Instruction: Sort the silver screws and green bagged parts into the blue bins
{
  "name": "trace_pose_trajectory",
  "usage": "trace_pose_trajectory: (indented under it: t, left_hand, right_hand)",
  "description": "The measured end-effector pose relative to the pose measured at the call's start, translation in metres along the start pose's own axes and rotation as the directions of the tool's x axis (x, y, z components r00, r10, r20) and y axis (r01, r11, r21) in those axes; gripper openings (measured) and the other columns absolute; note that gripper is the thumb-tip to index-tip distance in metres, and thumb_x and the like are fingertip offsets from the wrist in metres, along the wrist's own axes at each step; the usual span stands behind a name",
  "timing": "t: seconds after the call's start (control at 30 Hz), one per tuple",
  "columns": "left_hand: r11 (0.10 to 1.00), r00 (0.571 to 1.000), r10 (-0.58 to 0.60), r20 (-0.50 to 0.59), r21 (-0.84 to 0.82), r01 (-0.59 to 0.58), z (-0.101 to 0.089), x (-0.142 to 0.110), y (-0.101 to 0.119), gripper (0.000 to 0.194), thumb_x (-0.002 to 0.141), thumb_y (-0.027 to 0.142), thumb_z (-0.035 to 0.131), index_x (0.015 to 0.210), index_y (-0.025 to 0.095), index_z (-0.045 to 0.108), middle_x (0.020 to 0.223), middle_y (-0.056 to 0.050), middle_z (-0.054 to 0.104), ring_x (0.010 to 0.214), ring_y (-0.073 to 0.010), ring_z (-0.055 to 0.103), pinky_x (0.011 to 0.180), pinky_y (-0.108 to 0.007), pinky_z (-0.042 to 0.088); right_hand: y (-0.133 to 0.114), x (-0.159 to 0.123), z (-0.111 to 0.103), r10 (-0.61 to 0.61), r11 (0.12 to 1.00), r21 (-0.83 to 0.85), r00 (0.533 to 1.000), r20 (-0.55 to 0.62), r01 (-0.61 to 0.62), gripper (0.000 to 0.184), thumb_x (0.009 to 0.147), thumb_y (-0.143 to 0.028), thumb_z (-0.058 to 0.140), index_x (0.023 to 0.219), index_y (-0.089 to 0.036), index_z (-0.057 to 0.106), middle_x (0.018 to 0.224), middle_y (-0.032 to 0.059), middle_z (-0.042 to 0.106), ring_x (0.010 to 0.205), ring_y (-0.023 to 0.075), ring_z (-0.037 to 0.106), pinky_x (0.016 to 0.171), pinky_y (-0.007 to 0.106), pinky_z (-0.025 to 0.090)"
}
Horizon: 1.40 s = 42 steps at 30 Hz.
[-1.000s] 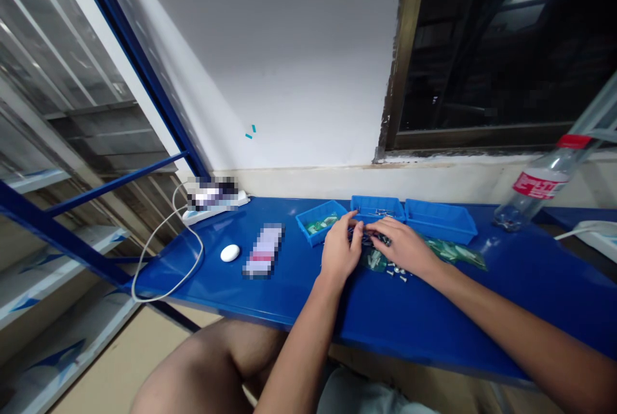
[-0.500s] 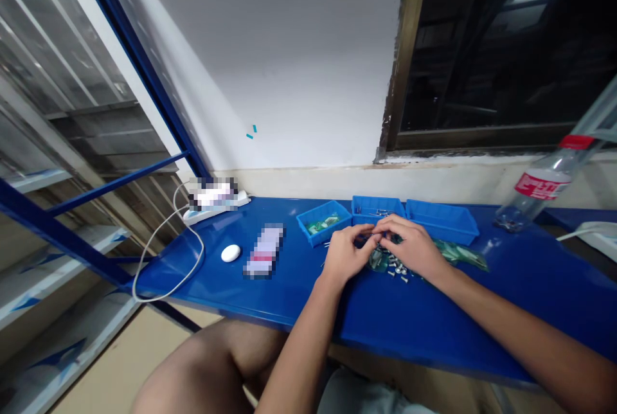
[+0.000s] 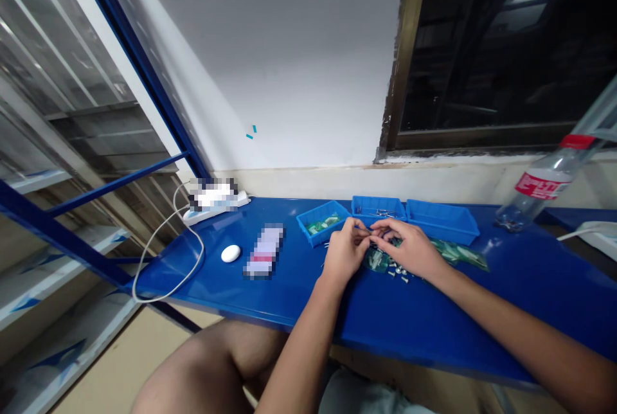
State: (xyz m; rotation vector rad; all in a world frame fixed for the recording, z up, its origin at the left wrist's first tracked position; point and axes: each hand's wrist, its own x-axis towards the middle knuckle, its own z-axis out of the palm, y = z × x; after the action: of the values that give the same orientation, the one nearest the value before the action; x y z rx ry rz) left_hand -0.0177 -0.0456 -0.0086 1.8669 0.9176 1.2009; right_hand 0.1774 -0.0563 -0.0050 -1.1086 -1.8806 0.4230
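My left hand (image 3: pixel 343 251) and my right hand (image 3: pixel 413 248) meet fingertip to fingertip above the blue table (image 3: pixel 414 321). Both pinch at something thin and small between them; its kind is too small to make out. Loose silvery screws (image 3: pixel 398 269) lie under and in front of the fingers, partly hidden by my hands. A small green clear plastic bag (image 3: pixel 376 261) lies below the fingertips. Another green plastic bag (image 3: pixel 461 254) sticks out to the right, behind my right wrist. A few thin metal pieces lie left of my left hand.
Behind my hands stand a blue tray (image 3: pixel 308 216) with green packets, a tray (image 3: pixel 378 200) with metal pieces and a third tray (image 3: pixel 446 224). A bottle (image 3: pixel 542 184) leans at right. Left are a white oval object (image 3: pixel 230 253), a blurred-out flat object (image 3: pixel 265 251) and a cable (image 3: pixel 196 278).
My fingertips have drawn closer together, and the fingers of my left hand are more curled. The trays, bags and bottle have stayed where they were.
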Motion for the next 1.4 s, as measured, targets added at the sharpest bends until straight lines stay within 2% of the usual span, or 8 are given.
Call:
trace_pose_trajectory:
  t: [0.2, 0.33, 0.53, 0.73, 0.9, 1.13, 1.3, 1.4]
  left_hand:
    - [0.972, 0.996, 0.031, 0.085, 0.229, -0.050, -0.003, -0.002, 0.002, 0.022, 0.093, 0.016, 0.067, 0.107, 0.026, 0.053, 0.100, -0.002, 0.080, 0.091, -0.0206, 0.079, 0.077, -0.027, 0.061]
    - [0.969, 0.990, 0.057, 0.127, 0.230, -0.086, 0.000, -0.003, 0.007, 0.024, 0.093, 0.016, 0.066, 0.108, 0.026, 0.051, 0.100, -0.002, 0.078, 0.092, -0.0205, 0.079, 0.079, -0.028, 0.060]
    - [0.978, 0.995, 0.095, 0.003, 0.187, -0.094, 0.000, -0.002, 0.008, 0.026, 0.097, 0.022, 0.064, 0.118, 0.024, 0.048, 0.103, -0.004, 0.075, 0.093, -0.0199, 0.075, 0.084, -0.032, 0.060]
    - [0.979, 0.988, 0.148, -0.048, 0.147, -0.140, -0.002, 0.001, 0.005, 0.046, 0.096, 0.015, 0.063, 0.138, 0.024, 0.046, 0.116, -0.007, 0.072, 0.098, -0.0179, 0.074, 0.093, -0.035, 0.061]
    - [0.985, 0.986, 0.155, -0.059, 0.080, -0.150, -0.001, 0.002, 0.005, 0.059, 0.097, 0.015, 0.062, 0.151, 0.025, 0.040, 0.128, -0.009, 0.069, 0.100, -0.0170, 0.076, 0.094, -0.034, 0.063]
    - [0.989, 0.992, 0.092, -0.087, 0.127, -0.081, -0.001, 0.000, 0.008, 0.051, 0.100, 0.034, 0.065, 0.146, 0.021, 0.049, 0.105, -0.007, 0.077, 0.091, -0.0201, 0.077, 0.083, -0.032, 0.064]
    - [0.984, 1.000, 0.018, -0.026, 0.176, -0.013, -0.002, -0.003, 0.013, 0.046, 0.103, 0.046, 0.058, 0.142, 0.022, 0.056, 0.090, -0.005, 0.080, 0.079, -0.0211, 0.078, 0.075, -0.030, 0.062]
    - [0.985, 1.000, -0.017, 0.009, 0.172, 0.016, -0.002, -0.004, 0.015, 0.050, 0.102, 0.047, 0.059, 0.145, 0.023, 0.055, 0.091, -0.005, 0.081, 0.081, -0.0224, 0.079, 0.074, -0.030, 0.063]
  right_hand:
    - [-0.002, 0.001, -0.002, -0.093, 0.992, -0.080, 0.995, 0.039, 0.096, 0.022, 0.095, -0.029, 0.059, 0.113, -0.023, 0.070, 0.092, 0.0056, 0.073, 0.068, 0.0179, 0.064, 0.066, 0.033, 0.057]
    - [-0.006, 0.002, -0.005, -0.112, 0.988, -0.100, 0.993, 0.034, 0.115, 0.023, 0.092, -0.023, 0.056, 0.110, -0.022, 0.070, 0.090, 0.0052, 0.071, 0.065, 0.0168, 0.060, 0.064, 0.032, 0.055]
    - [-0.006, 0.001, -0.007, -0.052, 0.997, -0.055, 0.998, -0.031, 0.051, 0.029, 0.096, -0.027, 0.054, 0.121, -0.023, 0.068, 0.099, 0.0062, 0.070, 0.077, 0.0191, 0.066, 0.072, 0.032, 0.059]
    - [-0.006, -0.002, -0.009, -0.146, 0.977, -0.148, 0.986, 0.076, 0.156, 0.045, 0.099, -0.025, 0.050, 0.143, -0.029, 0.060, 0.103, 0.0069, 0.071, 0.083, 0.0224, 0.066, 0.082, 0.039, 0.059]
    - [-0.005, -0.003, -0.007, -0.138, 0.969, -0.193, 0.986, 0.097, 0.155, 0.056, 0.096, -0.023, 0.050, 0.152, -0.028, 0.053, 0.100, 0.0062, 0.070, 0.085, 0.0216, 0.066, 0.082, 0.037, 0.059]
    - [-0.006, -0.001, -0.008, -0.134, 0.964, -0.226, 0.990, 0.045, 0.140, 0.042, 0.092, -0.020, 0.051, 0.130, -0.023, 0.068, 0.093, 0.0054, 0.073, 0.080, 0.0210, 0.068, 0.077, 0.034, 0.058]
    - [-0.010, -0.002, -0.010, -0.037, 0.974, -0.224, 0.999, 0.001, 0.037, 0.032, 0.093, -0.022, 0.054, 0.124, -0.023, 0.062, 0.083, 0.0008, 0.075, 0.069, 0.0189, 0.069, 0.072, 0.031, 0.057]
    - [-0.008, -0.004, -0.010, 0.011, 0.983, -0.184, 0.999, -0.037, -0.018, 0.022, 0.097, -0.028, 0.056, 0.118, -0.025, 0.062, 0.094, 0.0024, 0.080, 0.077, 0.0206, 0.075, 0.073, 0.031, 0.059]
